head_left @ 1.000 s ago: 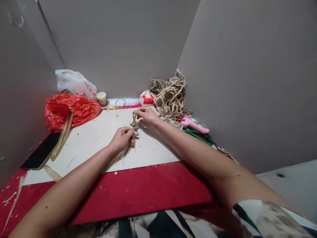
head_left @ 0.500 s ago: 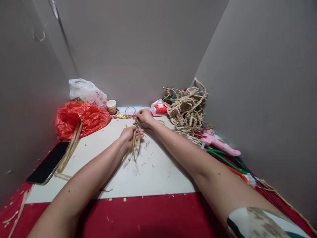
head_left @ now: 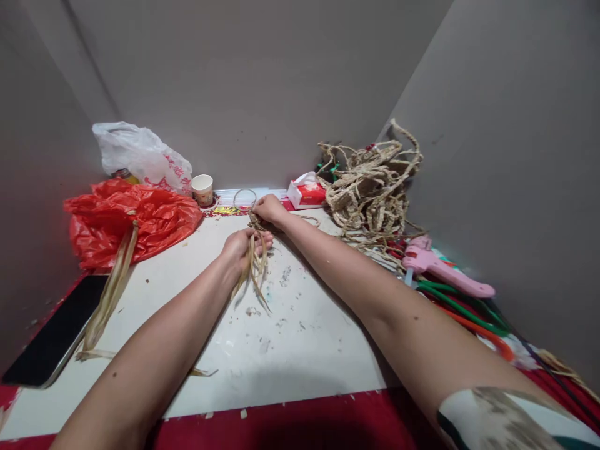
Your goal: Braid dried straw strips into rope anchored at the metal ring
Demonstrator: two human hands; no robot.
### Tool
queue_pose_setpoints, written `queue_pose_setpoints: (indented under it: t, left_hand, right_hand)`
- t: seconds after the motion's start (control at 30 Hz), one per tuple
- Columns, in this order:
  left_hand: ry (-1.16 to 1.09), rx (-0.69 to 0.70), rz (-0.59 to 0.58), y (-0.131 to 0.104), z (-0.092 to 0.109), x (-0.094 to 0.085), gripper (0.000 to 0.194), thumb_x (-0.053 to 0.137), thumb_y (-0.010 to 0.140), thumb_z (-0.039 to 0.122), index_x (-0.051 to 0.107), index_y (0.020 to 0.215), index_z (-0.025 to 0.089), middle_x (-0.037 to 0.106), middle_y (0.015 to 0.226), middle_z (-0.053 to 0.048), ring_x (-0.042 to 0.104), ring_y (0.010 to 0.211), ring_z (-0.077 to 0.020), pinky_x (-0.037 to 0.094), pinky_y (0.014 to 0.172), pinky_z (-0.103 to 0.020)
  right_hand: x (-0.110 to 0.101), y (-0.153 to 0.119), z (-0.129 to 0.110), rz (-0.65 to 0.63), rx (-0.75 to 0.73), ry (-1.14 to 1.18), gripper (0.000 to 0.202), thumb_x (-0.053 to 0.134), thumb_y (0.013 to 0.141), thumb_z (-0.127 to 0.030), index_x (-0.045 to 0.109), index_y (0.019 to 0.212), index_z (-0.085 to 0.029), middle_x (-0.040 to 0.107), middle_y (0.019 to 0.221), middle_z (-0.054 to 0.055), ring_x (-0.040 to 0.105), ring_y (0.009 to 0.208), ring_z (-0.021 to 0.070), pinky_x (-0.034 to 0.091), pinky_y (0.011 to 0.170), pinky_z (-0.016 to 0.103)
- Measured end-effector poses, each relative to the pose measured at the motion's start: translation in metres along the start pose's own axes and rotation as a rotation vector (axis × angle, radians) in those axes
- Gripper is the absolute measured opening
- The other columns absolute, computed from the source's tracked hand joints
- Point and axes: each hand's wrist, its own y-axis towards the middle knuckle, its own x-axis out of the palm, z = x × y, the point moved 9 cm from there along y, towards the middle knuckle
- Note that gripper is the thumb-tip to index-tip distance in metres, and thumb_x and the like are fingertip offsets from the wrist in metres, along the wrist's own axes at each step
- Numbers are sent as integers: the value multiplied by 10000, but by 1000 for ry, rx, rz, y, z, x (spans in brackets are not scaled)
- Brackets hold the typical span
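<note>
My left hand is closed round a bunch of dry, straw-coloured plant strips, whose loose ends hang over the white board. Just beyond it, my right hand pinches at the bundle's upper end, where brownish twisted fibre shows. A thin ring stands up behind the fingertips; whether it joins the bundle I cannot tell. A thin cord curves out to the right of my right hand. The exact point of the pinch is hidden by the fingers.
At left lie a red plastic bag, a white bag, a phone and long dry strips. A paper cup and tissue pack stand at the back. Braided rope and a pink glue gun lie right.
The camera view has tilted and come closer, so the board looks larger. Both hands stay together at the bundle, and the strips under my left hand hang slightly differently.
</note>
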Motion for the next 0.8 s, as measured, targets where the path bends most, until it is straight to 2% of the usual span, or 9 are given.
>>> queue_pose_setpoints:
  t: [0.23, 0.33, 0.47, 0.53, 0.6, 0.67, 0.8]
  left_hand:
    - [11, -15, -27, -5, 1, 1, 224, 372, 825, 43, 595, 837, 28, 644, 557, -109, 615, 442, -139, 534, 479, -208]
    - [21, -15, -35, -7, 0, 1, 211, 363, 828, 40, 567, 777, 56, 654, 596, -127, 629, 471, -149, 545, 492, -229]
    - [30, -20, -42, -9, -3, 1, 226, 337, 853, 52, 504, 709, 105, 658, 640, -133, 656, 534, -156, 556, 518, -233]
    - [39, -36, -46, -10, -5, 1, 225, 335, 859, 59, 494, 710, 113, 652, 638, -132, 666, 558, -166, 564, 536, -242]
    - [68, -63, -61, -9, -5, 1, 217, 337, 860, 62, 505, 731, 107, 646, 634, -132, 668, 563, -173, 574, 556, -260]
    - [124, -105, -88, -9, -6, 1, 209, 343, 862, 69, 532, 777, 88, 644, 632, -134, 668, 558, -179, 581, 567, -277]
    - [297, -165, -143, -11, -3, 1, 209, 366, 876, 105, 566, 849, 52, 663, 645, -164, 682, 563, -203, 580, 542, -277]
  right_hand:
    - [-2, -7, -8, 13, -4, -119, 178, 559, 778, -118, 686, 900, -95, 677, 756, 102, 589, 607, 125, 406, 592, 205]
    - [-6, -16, -10, 3, -30, -162, 184, 569, 757, -114, 685, 899, -111, 685, 786, 97, 600, 649, 137, 409, 606, 205]
    - [-29, -43, -18, 51, -93, -197, 152, 576, 765, -193, 685, 851, -131, 690, 855, 91, 599, 768, 160, 399, 647, 216]
    - [-43, -62, -26, 75, -153, -182, 206, 531, 815, -270, 684, 836, -134, 687, 824, 75, 585, 735, 145, 383, 624, 213]
    - [-48, -81, -30, -2, -196, -177, 298, 502, 842, -352, 685, 776, -126, 669, 727, 62, 556, 646, 128, 359, 571, 211]
    - [-44, -96, -32, -152, -217, -197, 341, 525, 829, -392, 681, 709, -114, 638, 640, 50, 519, 577, 114, 331, 531, 211]
    - [-33, -110, -32, -378, -263, -184, 247, 609, 780, -324, 705, 769, -96, 628, 641, 30, 485, 559, 92, 320, 522, 201]
